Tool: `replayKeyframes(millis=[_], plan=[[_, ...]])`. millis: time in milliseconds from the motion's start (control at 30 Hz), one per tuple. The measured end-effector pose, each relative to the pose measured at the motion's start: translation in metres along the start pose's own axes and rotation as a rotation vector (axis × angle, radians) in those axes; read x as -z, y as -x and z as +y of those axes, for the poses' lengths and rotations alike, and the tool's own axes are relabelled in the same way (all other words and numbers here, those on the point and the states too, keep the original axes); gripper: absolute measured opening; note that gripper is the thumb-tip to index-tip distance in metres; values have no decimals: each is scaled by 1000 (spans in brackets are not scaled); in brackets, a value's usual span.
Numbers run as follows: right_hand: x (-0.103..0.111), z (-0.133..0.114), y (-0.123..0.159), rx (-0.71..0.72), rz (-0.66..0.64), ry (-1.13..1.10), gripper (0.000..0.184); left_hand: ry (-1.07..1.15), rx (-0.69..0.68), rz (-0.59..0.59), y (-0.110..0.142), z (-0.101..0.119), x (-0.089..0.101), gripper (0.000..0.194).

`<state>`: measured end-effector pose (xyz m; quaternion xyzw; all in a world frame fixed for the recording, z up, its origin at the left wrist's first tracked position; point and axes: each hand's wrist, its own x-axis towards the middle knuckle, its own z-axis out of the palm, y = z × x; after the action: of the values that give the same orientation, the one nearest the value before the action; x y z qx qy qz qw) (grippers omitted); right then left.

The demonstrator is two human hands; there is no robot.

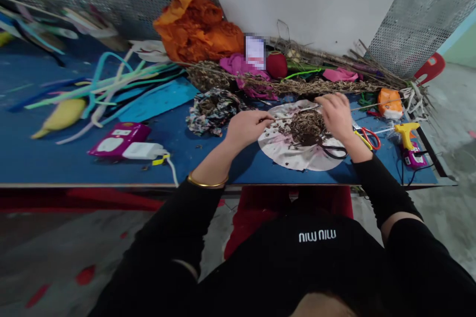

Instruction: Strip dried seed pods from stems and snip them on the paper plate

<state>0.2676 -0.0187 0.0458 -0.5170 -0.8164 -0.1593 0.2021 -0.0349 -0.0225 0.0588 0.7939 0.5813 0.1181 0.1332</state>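
Observation:
My left hand (248, 126) is closed in a pinch on one end of a thin dry twig (293, 115), at the left rim of a round white sheet (273, 146). Over the sheet's right side, my right hand (337, 115) has its fingers bent round the same twig, which runs on to the right beyond it. Beneath the twig lies a heap of brown dried plant bits (307, 126), with crumbs scattered about. Black-handled scissors (334, 152) rest on the sheet below my right hand, their blades partly hidden.
Right of the sheet are red-and-yellow scissors (368, 137), a yellow glue gun (407, 132) and an orange-white packet (390, 103). Dried stems (305, 84) lie along the back. To the left are crumpled patterned fabric (213, 109), a purple power socket (121, 139) and coloured strips (98, 84).

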Motion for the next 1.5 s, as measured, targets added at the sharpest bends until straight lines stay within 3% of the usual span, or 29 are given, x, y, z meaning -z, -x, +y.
replayKeyframes(millis=[133,300,500,700,833,933,967,1000,1033,1133,1200,1333,1500], plan=[[16,81,23,-248,-14,138,62,131,-44,63,12,-39,15,39],[25,152,39,-247,-197,178,41,368,15,193,17,-70,30,40],[47,179,44,-238,-217,151,32,450,36,317,5,-84,30,22],[105,186,43,-327,-90,158,33,549,-44,369,1,-68,17,39],[127,187,55,-357,-87,180,32,476,-223,629,6,-46,18,37],[126,185,66,-386,-78,189,31,409,-255,957,14,-20,9,33],[123,183,69,-392,-68,191,30,465,-264,1159,17,-9,2,43],[120,180,71,-393,-57,191,28,535,-273,1139,19,2,-6,50],[116,175,72,-387,-46,189,27,624,-287,1016,19,15,-16,52],[104,156,64,-311,-17,160,26,918,-218,447,10,51,-43,39],[94,136,54,-239,5,130,27,1129,-147,227,-4,70,-55,43],[69,85,29,-132,7,82,33,1438,-128,176,-34,88,-63,55],[33,31,13,-117,20,86,38,1574,-41,375,-49,76,-67,50]])
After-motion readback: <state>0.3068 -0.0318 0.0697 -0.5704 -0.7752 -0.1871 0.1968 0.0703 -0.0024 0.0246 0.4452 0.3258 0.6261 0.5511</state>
